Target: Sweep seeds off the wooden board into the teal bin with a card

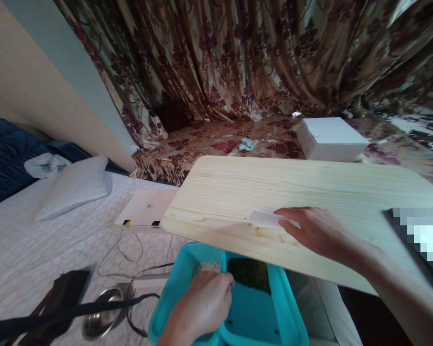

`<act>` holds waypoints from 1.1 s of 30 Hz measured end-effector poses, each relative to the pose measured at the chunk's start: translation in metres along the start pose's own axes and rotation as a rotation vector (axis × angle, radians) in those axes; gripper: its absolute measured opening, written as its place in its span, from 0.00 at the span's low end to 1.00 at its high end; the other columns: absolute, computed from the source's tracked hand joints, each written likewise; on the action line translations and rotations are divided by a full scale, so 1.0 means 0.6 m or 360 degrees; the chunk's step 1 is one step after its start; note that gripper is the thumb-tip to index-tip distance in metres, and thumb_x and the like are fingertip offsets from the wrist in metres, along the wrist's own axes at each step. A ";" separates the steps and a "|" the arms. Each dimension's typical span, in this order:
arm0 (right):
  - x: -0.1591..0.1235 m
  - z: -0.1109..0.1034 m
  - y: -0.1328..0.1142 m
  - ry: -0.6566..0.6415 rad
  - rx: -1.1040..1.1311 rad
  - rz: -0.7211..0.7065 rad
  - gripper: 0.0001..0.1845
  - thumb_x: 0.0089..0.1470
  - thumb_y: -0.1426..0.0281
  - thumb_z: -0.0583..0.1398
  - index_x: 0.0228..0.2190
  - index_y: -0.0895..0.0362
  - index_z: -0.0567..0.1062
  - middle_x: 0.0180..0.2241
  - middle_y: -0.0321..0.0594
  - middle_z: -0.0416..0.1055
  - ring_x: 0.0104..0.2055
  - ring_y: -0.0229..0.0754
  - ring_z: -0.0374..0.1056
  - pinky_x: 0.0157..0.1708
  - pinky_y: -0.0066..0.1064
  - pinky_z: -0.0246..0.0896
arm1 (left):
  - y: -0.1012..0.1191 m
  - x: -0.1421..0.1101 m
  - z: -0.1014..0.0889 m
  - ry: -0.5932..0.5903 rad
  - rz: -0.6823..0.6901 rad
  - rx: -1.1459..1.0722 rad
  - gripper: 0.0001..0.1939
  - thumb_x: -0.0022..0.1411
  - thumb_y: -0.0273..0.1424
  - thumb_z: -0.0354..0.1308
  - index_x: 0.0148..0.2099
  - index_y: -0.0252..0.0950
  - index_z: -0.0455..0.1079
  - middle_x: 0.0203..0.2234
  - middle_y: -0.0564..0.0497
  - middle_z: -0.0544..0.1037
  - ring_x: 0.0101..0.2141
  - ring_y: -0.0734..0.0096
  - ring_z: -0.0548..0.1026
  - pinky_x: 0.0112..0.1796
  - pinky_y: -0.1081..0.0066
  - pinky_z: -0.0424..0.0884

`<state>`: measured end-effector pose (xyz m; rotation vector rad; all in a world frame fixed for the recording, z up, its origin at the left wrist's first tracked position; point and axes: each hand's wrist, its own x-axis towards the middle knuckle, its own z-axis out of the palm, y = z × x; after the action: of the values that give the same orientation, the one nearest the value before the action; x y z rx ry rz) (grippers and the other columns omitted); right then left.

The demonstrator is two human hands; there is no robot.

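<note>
My left hand (202, 302) is inside a turquoise plastic tub (166, 298), fingers curled over a pale sponge (206, 267) at its far end. A dark green scouring pad (248, 274) lies beside it in the tub. My right hand (315, 230) rests on a light wooden board (292, 187), fingers flat and pressed on a small white cloth or paper (267, 219) near the board's front edge.
A white box (330, 138) stands behind the board by the floral curtain (238, 57). On the white bed sheet lie a pillow (74, 185), a flat white device (144, 207), a cable (130, 247), a steel bowl (103, 312) and a black strap (57, 315).
</note>
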<state>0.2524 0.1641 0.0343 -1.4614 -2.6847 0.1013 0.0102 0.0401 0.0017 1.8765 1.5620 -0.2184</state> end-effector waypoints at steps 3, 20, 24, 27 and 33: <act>-0.002 0.003 0.003 0.0018 -0.0022 0.0016 0.14 0.57 0.71 0.55 0.38 0.52 0.81 0.34 0.41 0.82 0.32 0.46 0.77 0.27 0.32 0.61 | 0.000 -0.001 0.001 0.0015 0.0007 -0.0001 0.18 0.68 0.26 0.43 0.44 0.37 0.75 0.40 0.44 0.80 0.45 0.57 0.76 0.45 0.64 0.67; 0.023 0.001 -0.015 -0.0057 -0.0047 0.0063 0.17 0.60 0.70 0.52 0.41 0.52 0.80 0.37 0.42 0.82 0.35 0.48 0.77 0.29 0.33 0.59 | 0.000 -0.001 -0.001 0.0000 0.0007 -0.0019 0.17 0.67 0.26 0.43 0.44 0.37 0.75 0.40 0.44 0.80 0.45 0.57 0.75 0.44 0.65 0.66; 0.028 0.004 -0.020 -0.0083 -0.0027 0.0016 0.16 0.59 0.70 0.53 0.40 0.51 0.80 0.37 0.41 0.82 0.35 0.46 0.77 0.28 0.32 0.57 | -0.001 -0.002 0.000 0.0011 0.0000 -0.0016 0.18 0.67 0.26 0.43 0.44 0.38 0.75 0.40 0.45 0.80 0.45 0.58 0.76 0.44 0.65 0.66; 0.018 -0.003 -0.023 -0.0107 -0.0025 -0.0011 0.16 0.58 0.71 0.53 0.38 0.51 0.81 0.35 0.40 0.82 0.32 0.45 0.76 0.27 0.31 0.56 | -0.004 -0.002 0.001 0.0016 0.0007 -0.0023 0.18 0.68 0.27 0.43 0.44 0.38 0.75 0.40 0.45 0.80 0.44 0.58 0.76 0.44 0.65 0.66; 0.002 -0.009 -0.023 -0.0072 -0.0055 0.0005 0.17 0.58 0.72 0.52 0.37 0.51 0.81 0.33 0.39 0.82 0.31 0.44 0.75 0.26 0.30 0.56 | -0.004 0.000 -0.001 0.0023 0.0014 -0.0014 0.18 0.68 0.28 0.42 0.43 0.38 0.75 0.38 0.46 0.80 0.43 0.58 0.76 0.43 0.66 0.66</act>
<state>0.2411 0.1576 0.0413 -1.4905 -2.7333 0.0900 0.0080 0.0406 0.0009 1.8817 1.5617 -0.1944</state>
